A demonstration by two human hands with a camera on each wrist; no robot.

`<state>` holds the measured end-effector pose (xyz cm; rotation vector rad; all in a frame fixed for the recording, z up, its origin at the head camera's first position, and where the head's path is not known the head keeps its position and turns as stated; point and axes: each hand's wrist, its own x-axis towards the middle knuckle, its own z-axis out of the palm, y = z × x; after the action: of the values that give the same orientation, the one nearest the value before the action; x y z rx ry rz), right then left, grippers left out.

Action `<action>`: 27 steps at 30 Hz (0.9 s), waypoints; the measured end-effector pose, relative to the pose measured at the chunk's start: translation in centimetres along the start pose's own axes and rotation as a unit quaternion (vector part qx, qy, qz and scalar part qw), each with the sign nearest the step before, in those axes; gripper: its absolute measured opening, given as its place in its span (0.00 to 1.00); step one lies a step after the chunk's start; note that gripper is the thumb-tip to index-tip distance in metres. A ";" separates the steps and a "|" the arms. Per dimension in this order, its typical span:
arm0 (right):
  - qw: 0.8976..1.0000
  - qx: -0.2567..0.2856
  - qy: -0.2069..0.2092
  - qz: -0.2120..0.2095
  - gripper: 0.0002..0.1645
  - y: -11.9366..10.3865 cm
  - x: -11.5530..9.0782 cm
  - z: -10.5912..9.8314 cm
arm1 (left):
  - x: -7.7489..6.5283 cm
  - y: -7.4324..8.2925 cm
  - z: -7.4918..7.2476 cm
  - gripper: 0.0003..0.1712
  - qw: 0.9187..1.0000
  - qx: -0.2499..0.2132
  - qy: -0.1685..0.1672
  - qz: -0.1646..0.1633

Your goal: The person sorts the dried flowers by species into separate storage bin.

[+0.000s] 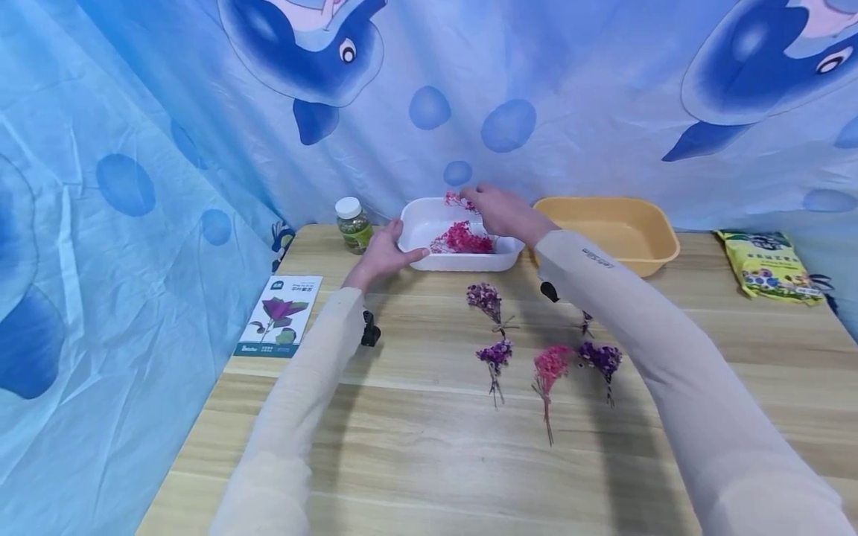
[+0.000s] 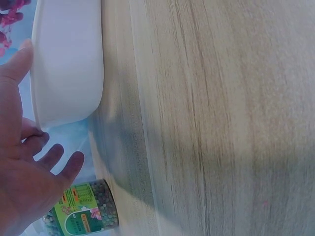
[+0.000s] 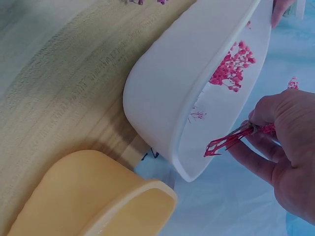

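Note:
A white plastic basin (image 1: 436,262) stands at the back of the table with a bunch of pink dried flowers (image 1: 462,238) lying in it. My left hand (image 1: 383,257) grips the basin's left end, thumb on the near rim and a finger at the end rim; the other fingers are spread off it. Over the basin's far right side, my right hand (image 1: 501,212) pinches another small pink dried flower bunch (image 3: 236,137) by its tied stems. In the right wrist view those stems point toward the basin, and the blossoms are mostly hidden behind the hand.
A yellow basin (image 1: 660,249) stands right of the white one. Purple bunches (image 1: 484,298) and a pink bunch (image 1: 552,365) lie on the table (image 1: 429,461). Around them are a lidded jar (image 1: 355,227), a flower card (image 1: 278,316) and a yellow-green packet (image 1: 767,268). A blue curtain hangs behind.

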<state>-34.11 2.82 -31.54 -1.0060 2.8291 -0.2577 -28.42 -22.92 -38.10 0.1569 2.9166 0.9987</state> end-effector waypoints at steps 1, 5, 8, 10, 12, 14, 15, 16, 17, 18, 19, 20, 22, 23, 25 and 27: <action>1.000 -0.002 -0.002 0.002 0.47 0.0 0.1 0.1 | 0.0 0.0 0.0 0.60 1.000 0.001 -0.001 0.000; 1.000 -0.002 -0.009 0.005 0.48 -0.1 0.7 0.3 | 0.0 0.0 0.1 0.60 1.000 0.001 0.001 0.000; 1.000 -0.002 -0.011 0.003 0.49 0.0 1.2 0.4 | 0.1 0.0 0.0 0.60 1.000 0.003 0.003 0.006; 1.000 -0.004 -0.013 0.001 0.51 0.1 1.5 0.6 | 0.1 0.0 0.0 0.60 1.000 0.006 0.004 0.009; 1.000 -0.006 -0.012 -0.003 0.52 0.1 1.8 0.8 | 0.1 -0.1 0.0 0.60 1.000 0.008 0.006 0.011; 1.000 -0.010 -0.012 -0.004 0.52 0.4 2.0 1.0 | 0.2 0.0 0.1 0.60 1.000 0.011 0.005 0.012; 1.000 -0.015 -0.010 -0.006 0.51 0.4 2.1 1.1 | 0.2 0.0 0.2 0.60 1.000 0.011 0.005 0.012; 1.000 -0.015 -0.009 -0.007 0.51 0.5 2.0 1.2 | 0.2 0.0 0.2 0.60 1.000 0.012 0.006 0.012; 1.000 -0.015 -0.007 -0.008 0.51 0.5 2.0 1.3 | 0.2 0.0 0.2 0.60 1.000 0.012 0.005 0.012; 1.000 -0.017 -0.005 -0.008 0.51 0.5 2.0 1.3 | 0.2 0.1 0.2 0.60 1.000 0.012 0.005 0.011; 1.000 -0.019 -0.002 -0.009 0.51 0.5 1.9 1.3 | 0.2 0.1 0.2 0.60 1.000 0.011 0.005 0.011; 1.000 -0.020 0.000 -0.009 0.51 0.5 1.8 1.3 | 0.2 0.2 0.2 0.60 1.000 0.011 0.005 0.011; 1.000 -0.015 0.004 -0.007 0.52 0.5 1.6 1.2 | 0.1 0.2 0.2 0.59 1.000 0.012 0.005 0.011; 1.000 -0.011 0.003 -0.005 0.52 0.6 1.4 1.1 | 0.1 0.2 0.2 0.59 1.000 0.011 0.006 0.010; 1.000 -0.003 0.007 -0.003 0.51 0.7 1.1 1.0 | 0.1 0.2 0.2 0.59 1.000 0.011 0.005 0.006; 1.000 0.009 0.013 -0.002 0.48 1.0 0.6 0.8 | 0.1 0.1 0.2 0.59 1.000 0.010 0.004 0.003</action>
<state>-35.03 3.09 -32.56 -1.0115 2.8440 -0.2986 -28.50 -22.77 -38.18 0.1630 2.9366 0.9729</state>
